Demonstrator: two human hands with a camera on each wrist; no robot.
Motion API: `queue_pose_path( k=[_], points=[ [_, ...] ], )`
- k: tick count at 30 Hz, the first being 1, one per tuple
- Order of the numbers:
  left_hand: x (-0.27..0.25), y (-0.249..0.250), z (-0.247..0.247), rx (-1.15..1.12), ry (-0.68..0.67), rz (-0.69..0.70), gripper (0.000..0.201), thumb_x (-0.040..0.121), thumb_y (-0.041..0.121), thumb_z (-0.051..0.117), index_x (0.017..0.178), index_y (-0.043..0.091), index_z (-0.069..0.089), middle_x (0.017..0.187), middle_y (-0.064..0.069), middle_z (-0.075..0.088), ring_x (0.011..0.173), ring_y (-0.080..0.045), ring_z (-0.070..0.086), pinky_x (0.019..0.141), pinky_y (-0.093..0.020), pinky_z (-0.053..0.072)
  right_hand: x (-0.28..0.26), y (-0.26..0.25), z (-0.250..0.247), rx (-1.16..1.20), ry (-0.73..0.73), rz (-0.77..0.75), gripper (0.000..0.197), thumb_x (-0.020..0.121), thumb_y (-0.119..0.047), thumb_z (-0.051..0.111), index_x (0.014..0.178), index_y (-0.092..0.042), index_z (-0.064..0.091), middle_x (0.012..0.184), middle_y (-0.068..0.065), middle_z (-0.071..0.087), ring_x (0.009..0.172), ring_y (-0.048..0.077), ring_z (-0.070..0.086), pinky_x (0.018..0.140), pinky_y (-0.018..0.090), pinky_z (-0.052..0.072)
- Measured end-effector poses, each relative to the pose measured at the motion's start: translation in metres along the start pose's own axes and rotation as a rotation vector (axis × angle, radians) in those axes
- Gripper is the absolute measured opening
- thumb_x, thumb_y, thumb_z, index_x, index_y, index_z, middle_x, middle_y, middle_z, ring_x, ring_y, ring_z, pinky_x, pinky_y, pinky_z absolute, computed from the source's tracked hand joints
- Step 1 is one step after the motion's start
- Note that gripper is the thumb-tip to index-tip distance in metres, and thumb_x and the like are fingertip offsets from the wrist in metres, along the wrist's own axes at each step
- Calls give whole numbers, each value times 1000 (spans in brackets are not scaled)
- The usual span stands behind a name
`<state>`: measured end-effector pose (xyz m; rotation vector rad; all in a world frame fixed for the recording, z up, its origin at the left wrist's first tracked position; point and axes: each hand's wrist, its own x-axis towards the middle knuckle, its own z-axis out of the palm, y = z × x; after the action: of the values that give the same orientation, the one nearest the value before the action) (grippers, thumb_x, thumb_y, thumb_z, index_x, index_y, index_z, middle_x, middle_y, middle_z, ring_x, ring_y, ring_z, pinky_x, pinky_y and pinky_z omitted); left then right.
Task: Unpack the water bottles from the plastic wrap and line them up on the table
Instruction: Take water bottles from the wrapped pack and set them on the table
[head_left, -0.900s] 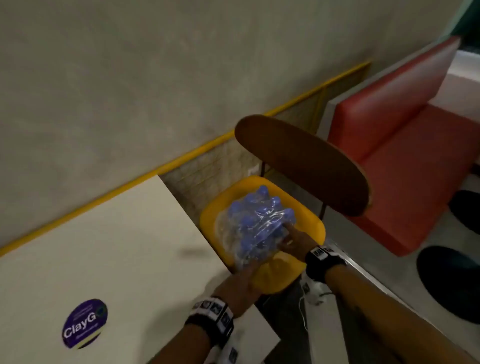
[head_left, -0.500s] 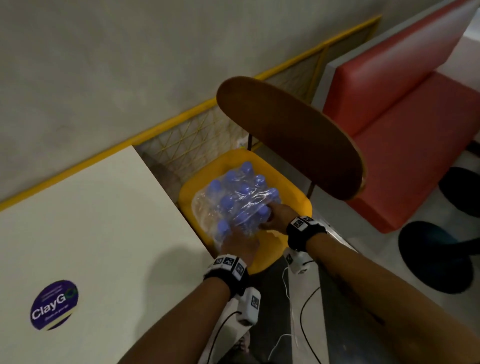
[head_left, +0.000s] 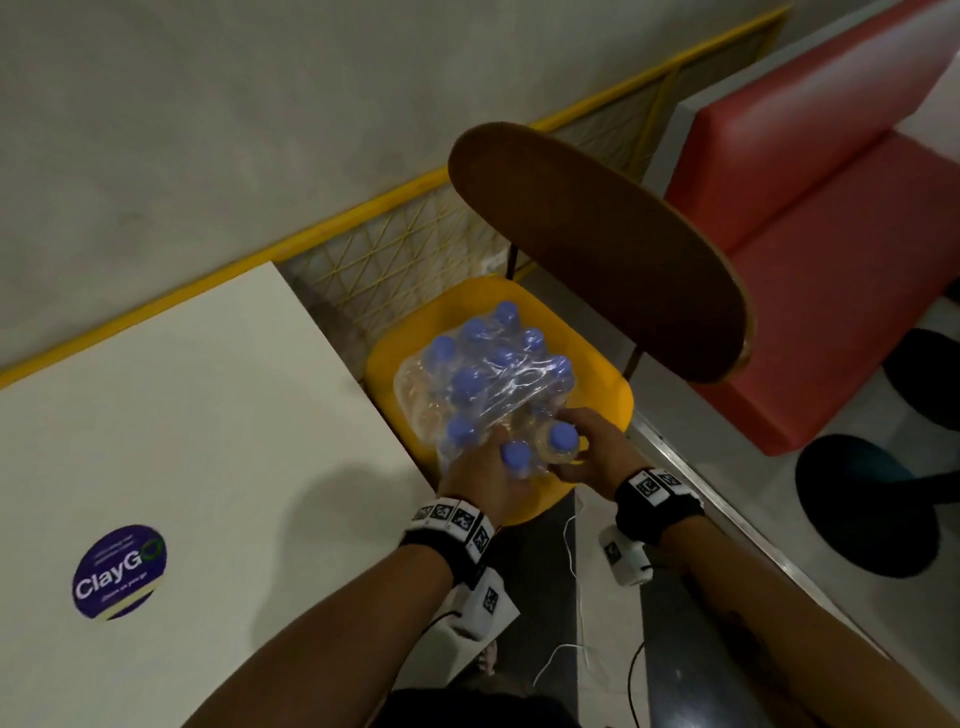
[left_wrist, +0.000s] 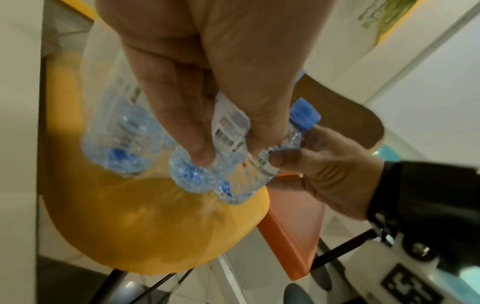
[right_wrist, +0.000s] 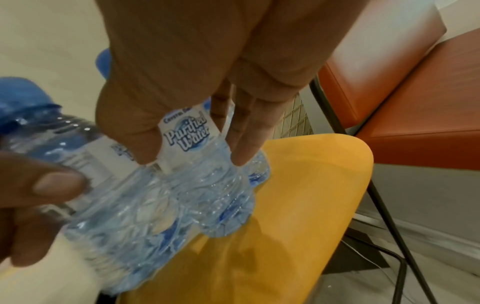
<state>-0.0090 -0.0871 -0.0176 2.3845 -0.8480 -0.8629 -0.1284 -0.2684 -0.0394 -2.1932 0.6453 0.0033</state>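
Observation:
A shrink-wrapped pack of water bottles (head_left: 488, 374) with blue caps sits tilted toward me on the yellow chair seat (head_left: 602, 384). At its near end two caps stick out of the torn wrap. My left hand (head_left: 483, 473) grips the left of these bottles (head_left: 517, 457), its fingers curled round the clear body (left_wrist: 228, 131). My right hand (head_left: 592, 452) grips the neighbouring bottle (head_left: 563, 436); thumb and fingers pinch its "Purified Water" label (right_wrist: 187, 135). The white table (head_left: 182, 415) lies to the left with no bottles on it.
The chair's dark wooden backrest (head_left: 597, 249) stands behind the pack. A red bench (head_left: 831, 208) is at the right, with black stool bases (head_left: 867, 504) on the floor. A round purple sticker (head_left: 119, 571) marks the table. Yellow mesh railing (head_left: 405, 260) runs along the wall.
Both hands have shifted from the pack's top to its near end and closed round two bottles, whose caps now poke out of the wrap. The pack has tipped toward me.

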Motion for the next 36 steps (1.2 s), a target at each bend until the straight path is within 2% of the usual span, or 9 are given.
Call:
queue_pose_path(
  k=[3,8,11,15,18,21,25,28,36],
  points=[
    [-39,-25,-31,-109,-15,6,49,78,60,71,120,44,52,112,8,69,101,-21,66,92,-39,54,-27,-26,11,27,30,-14,67,66,-27,88,118,-41,49,118,-6,59,103,13,60,79,25,54],
    [-112,-138,-87,-32,120,-131,46,71,68,69,97,36,50,89,13,68,82,-18,67,74,-35,56,-47,-98,73,9,-118,-250,60,64,-37,86,115,-25,57,110,-4,58,97,11,57,70,25,53],
    [-163,-223,-121,-45,169,-250,47,72,67,73,96,35,51,85,13,69,77,-16,66,69,-32,52,-45,-156,139,38,-264,-314,61,65,-41,85,116,-28,54,112,-7,54,99,13,57,68,18,53],
    [-236,-322,-164,-70,293,-398,48,73,60,80,107,33,58,94,13,68,86,-19,66,75,-31,48,-34,-242,237,0,-440,-406,58,64,-31,87,111,-24,54,109,2,56,97,22,57,77,40,54],
    [-277,-384,-188,-65,328,-524,54,71,58,83,111,33,57,93,10,65,90,-23,68,76,-31,49,-29,-304,309,-69,-524,-488,52,63,-31,85,105,-18,56,102,3,58,92,23,56,82,41,50],
    [-309,-435,-206,-106,354,-593,48,71,56,82,104,34,55,87,8,68,77,-21,69,71,-31,51,-30,-352,376,-41,-561,-486,52,61,-33,83,104,-24,54,100,-2,57,87,18,55,79,40,52],
    [-332,-488,-220,-138,374,-648,47,70,59,80,101,36,54,85,11,68,72,-14,68,71,-32,58,-34,-398,444,-89,-592,-484,59,65,-32,85,113,-17,54,110,2,57,96,19,53,86,33,47],
    [-332,-519,-224,-134,334,-668,52,65,63,81,101,37,53,87,11,67,73,-12,68,73,-32,59,-33,-416,485,-148,-596,-455,51,65,-30,84,103,-17,53,102,3,57,88,20,55,76,32,46],
    [-317,-557,-233,-135,273,-609,56,59,65,78,104,42,54,91,13,67,78,-12,67,77,-31,56,-21,-436,538,-225,-490,-444,53,62,-35,82,102,-22,50,100,-1,55,84,17,55,73,31,51]
  ],
)
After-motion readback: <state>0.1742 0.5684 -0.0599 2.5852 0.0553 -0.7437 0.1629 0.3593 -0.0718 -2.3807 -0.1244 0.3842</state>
